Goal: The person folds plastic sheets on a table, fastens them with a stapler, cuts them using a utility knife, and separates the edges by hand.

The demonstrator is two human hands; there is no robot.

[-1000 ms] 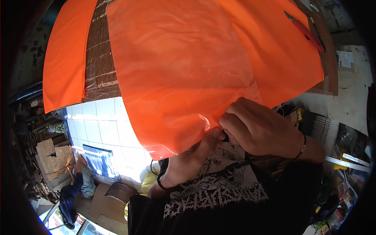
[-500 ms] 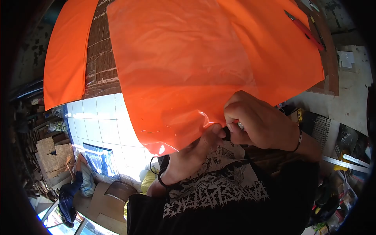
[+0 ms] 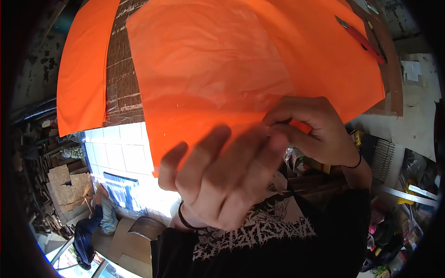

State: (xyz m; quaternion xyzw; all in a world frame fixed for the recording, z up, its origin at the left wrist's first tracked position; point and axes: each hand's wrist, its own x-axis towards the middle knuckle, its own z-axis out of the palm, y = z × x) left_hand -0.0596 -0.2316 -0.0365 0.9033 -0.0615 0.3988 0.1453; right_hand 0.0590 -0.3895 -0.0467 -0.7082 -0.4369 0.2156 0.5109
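An orange sheet (image 3: 162,121) with a glossy, wrinkled clear film (image 3: 208,55) over part of it hangs over the near table edge. My left hand (image 3: 222,180) is raised in front of its lower edge, back toward me, slightly blurred, fingers apart and a little bent; its thumb is hidden. Beside it, my right hand (image 3: 317,132) has thumb and forefinger pinched together at the sheet, close to the left fingertips. What lies in that pinch is too small to make out.
Another orange strip (image 3: 83,74) lies left on the brown table (image 3: 124,74). A red-handled utility knife (image 3: 361,41) rests at the far right. Below are white floor tiles (image 3: 125,148), wood scraps (image 3: 69,185) and, lower left, another person (image 3: 88,231).
My left hand has lifted off the sheet's lower edge, turned and spread its fingers. My right hand has shifted slightly, still pinching. The sheet's glossy lower corner is now behind the left hand.
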